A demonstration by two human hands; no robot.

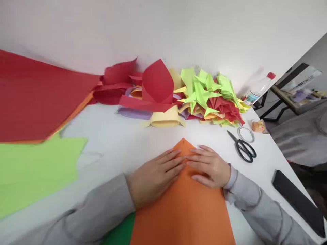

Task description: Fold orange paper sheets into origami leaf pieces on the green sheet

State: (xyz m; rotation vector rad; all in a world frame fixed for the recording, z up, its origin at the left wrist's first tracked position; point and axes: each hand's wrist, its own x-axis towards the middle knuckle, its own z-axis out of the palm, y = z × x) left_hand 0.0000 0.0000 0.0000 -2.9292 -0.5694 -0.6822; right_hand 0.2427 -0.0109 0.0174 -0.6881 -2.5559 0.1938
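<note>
An orange paper sheet (pixel 182 217) lies in front of me, its far end coming to a point. Across its left slanted edge my left hand (pixel 158 177) lies flat, fingers stretched toward the middle. My right hand (pixel 208 166) rests on the right side of the same sheet, fingers slightly spread and the thumb apart. The fingertips of both hands nearly meet just below the point. Part of a green sheet (pixel 120 233) shows under the orange paper at lower left. The side edges of the orange tip are partly hidden by my hands.
Folded paper pieces (pixel 159 85) and green paper stars (pixel 201 93) pile against the wall. Large red sheets (pixel 43 102) and light green paper (pixel 38 170) lie left. At right are scissors (pixel 244 148), a tape roll (pixel 246 134), a snack packet (pixel 259 126), a bottle (pixel 258 90), a black phone (pixel 297 202) and a person's grey sleeve (pixel 301 136).
</note>
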